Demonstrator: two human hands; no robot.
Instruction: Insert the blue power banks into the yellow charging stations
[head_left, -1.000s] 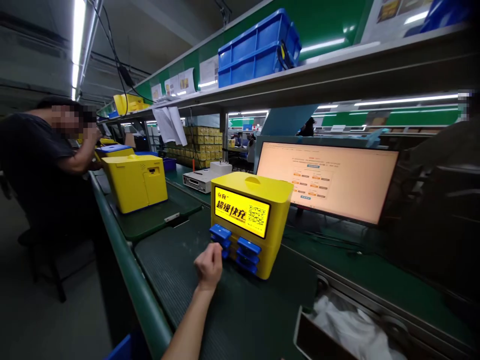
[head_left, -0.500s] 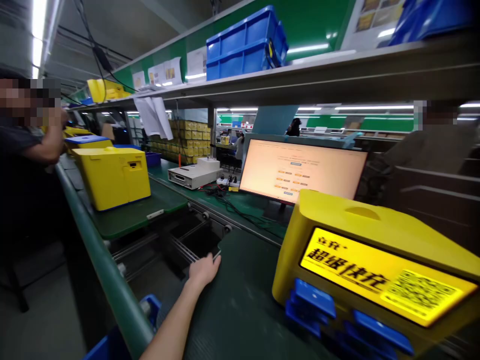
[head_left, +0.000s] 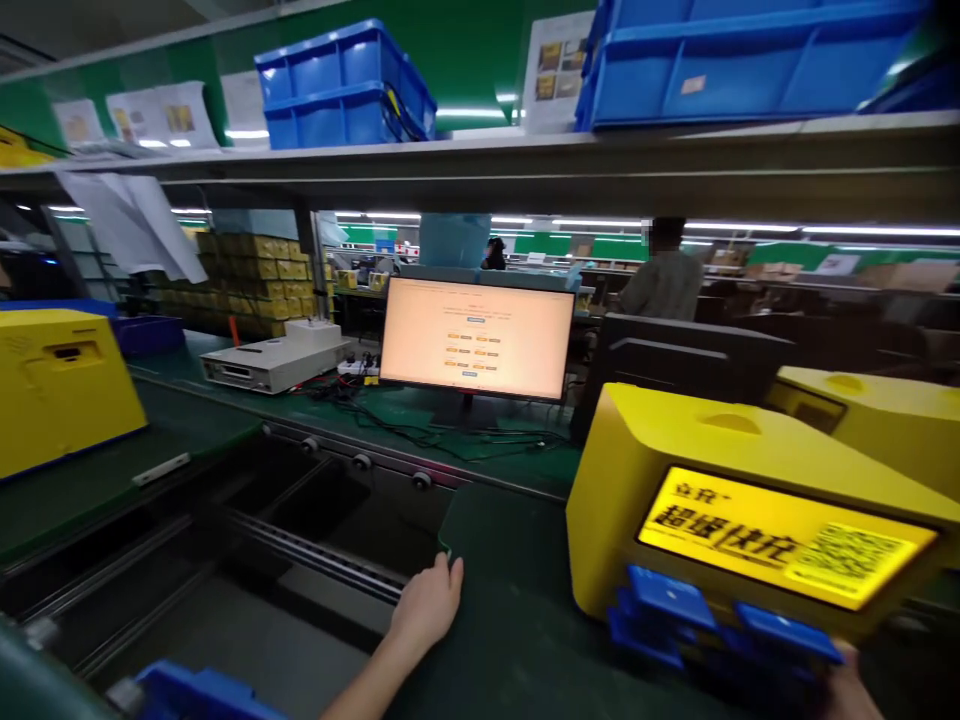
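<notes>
1. Yellow plastic forms the casing of the charging station (head_left: 690, 470), which we find standing on a dark green pallet (head_left: 517, 640) toward its right side, lit display panel facing us.
2. We note blue power banks (head_left: 667, 600) protruding from the slots beneath the display, along the station's lower front.
3. Our left hand (head_left: 427, 605) lies flat on the pallet's left edge, near its far left corner, fingers together and lightly curled over the rim, gripping nothing but that edge.
4. Our right hand (head_left: 851, 685) shows only partly at the lower right, touching the power banks at the station's lower front corner; we cannot tell whether it is closed on anything.
5. Left of the pallet the conveyor (head_left: 300, 530) lies open, its rails and rollers exposed.
6. A second yellow station (head_left: 64, 385) stands on another green pallet at the far left; a third (head_left: 885, 425) sits just behind the first, to the right.
7. Beyond the conveyor's far edge we record a lit monitor (head_left: 476, 338) and, to its left, a white box unit (head_left: 270, 358) with cables between them.
8. Blue crates (head_left: 337, 90) stand on the shelf overhead; a person (head_left: 664, 280) stands well behind the monitor.
</notes>
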